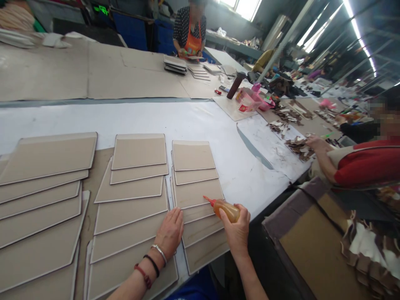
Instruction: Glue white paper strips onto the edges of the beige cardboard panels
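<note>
My right hand is wrapped round a squeeze bottle of amber liquid, probably glue. Its red nozzle points left, over the right-hand column of overlapping beige panels. Streaks that look wet mark several of the lower panels in that column. My left hand lies flat with fingers stretched out, at the gap between the right column and the middle column of beige panels. Its fingertips touch the left edge of the right column. Further left spreads another column of larger beige panels.
A white-covered table bears the panels. Beyond stand a dark cylinder and a pink basket. At right, a person in red handles brown scraps; a box is below. Another person works opposite.
</note>
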Motion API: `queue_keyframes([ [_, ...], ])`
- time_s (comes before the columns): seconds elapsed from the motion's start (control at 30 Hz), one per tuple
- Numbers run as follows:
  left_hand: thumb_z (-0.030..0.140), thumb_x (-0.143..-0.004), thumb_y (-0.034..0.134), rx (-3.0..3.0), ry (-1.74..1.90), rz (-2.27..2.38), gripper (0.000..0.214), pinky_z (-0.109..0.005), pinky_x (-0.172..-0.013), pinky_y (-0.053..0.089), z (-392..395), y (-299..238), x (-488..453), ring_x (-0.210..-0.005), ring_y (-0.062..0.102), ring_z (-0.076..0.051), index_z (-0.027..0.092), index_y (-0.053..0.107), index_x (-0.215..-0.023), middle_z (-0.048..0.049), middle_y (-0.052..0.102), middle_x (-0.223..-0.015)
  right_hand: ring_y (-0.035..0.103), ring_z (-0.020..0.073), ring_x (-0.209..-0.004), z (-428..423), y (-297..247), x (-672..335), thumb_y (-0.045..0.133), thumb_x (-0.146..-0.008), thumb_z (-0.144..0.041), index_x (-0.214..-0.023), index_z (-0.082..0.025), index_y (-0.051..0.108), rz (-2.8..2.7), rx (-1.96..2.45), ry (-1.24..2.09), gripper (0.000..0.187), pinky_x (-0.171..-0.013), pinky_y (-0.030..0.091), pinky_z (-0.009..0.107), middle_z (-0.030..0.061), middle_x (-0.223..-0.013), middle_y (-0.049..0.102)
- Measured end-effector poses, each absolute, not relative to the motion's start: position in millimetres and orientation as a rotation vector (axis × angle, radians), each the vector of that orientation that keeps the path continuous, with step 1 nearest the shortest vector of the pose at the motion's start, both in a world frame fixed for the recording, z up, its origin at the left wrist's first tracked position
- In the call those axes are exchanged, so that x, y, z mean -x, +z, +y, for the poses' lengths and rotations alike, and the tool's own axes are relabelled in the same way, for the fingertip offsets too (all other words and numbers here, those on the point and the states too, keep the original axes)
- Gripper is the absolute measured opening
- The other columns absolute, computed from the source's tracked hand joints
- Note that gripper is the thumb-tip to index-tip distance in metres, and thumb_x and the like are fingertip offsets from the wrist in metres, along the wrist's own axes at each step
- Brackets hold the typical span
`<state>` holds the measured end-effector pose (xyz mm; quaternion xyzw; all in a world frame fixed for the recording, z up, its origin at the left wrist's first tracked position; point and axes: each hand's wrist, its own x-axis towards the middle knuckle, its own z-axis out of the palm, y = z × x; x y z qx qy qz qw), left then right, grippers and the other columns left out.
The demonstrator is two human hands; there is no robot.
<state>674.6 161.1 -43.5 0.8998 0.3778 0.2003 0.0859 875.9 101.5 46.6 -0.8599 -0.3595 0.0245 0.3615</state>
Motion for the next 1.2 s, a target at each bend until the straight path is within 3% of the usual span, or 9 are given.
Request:
queue_keyframes([
  [0.43,0.019,-0.085,0.035,-2.727,0.65,1.078,0.032,-0.041,-0.088,0.049,163,-42,-672,-0.106,0.054,-0.025,0.011,0.05,-0.112,-0.0155,0.06,-0.11,0.051,0.0235,-0.088,86,44,-914,0.062,-0.067,-0.046,-0.102,-0.02,0.048,-0.81,2.263,-0.077,0.046,-0.08,0.043,0.038,0.0074,-0.097,0.047],
  [0.73,0.019,-0.085,0.037,-2.685,0.669,1.116,0.028,-0.038,-0.084,0.051,166,-29,-675,-0.099,0.058,-0.023,0.012,0.052,-0.106,-0.0136,0.062,-0.104,0.056,0.0206,-0.086,122,39,-863,0.065,-0.063,-0.047,-0.102,-0.022,0.044,-0.574,2.013,0.562,0.051,-0.078,0.046,0.033,0.0038,-0.097,0.054],
  [0.87,0.018,-0.085,0.037,-2.646,0.666,1.182,0.027,-0.037,-0.085,0.051,188,-23,-678,-0.096,0.059,-0.022,0.012,0.052,-0.106,-0.0128,0.063,-0.102,0.055,0.0207,-0.089,159,36,-849,0.066,-0.062,-0.044,-0.1,-0.022,0.046,-0.689,1.961,0.461,0.049,-0.08,0.046,0.034,0.0036,-0.098,0.054],
  [1.07,0.017,-0.081,0.039,-2.618,0.563,1.226,0.036,-0.045,-0.092,0.045,232,-31,-688,-0.113,0.049,-0.028,0.01,0.047,-0.115,-0.0161,0.054,-0.12,0.052,0.0215,-0.094,193,31,-842,0.064,-0.066,-0.039,-0.101,-0.022,0.046,-0.836,1.985,0.414,0.043,-0.083,0.044,0.035,0.0058,-0.103,0.049],
  [1.2,0.017,-0.078,0.042,-2.549,0.464,1.227,0.038,-0.046,-0.094,0.043,245,-37,-696,-0.115,0.048,-0.028,0.009,0.048,-0.115,-0.0168,0.055,-0.12,0.051,0.0223,-0.094,198,31,-840,0.064,-0.067,-0.037,-0.101,-0.022,0.047,-0.924,2.027,0.352,0.04,-0.084,0.042,0.036,0.0055,-0.1,0.048],
])
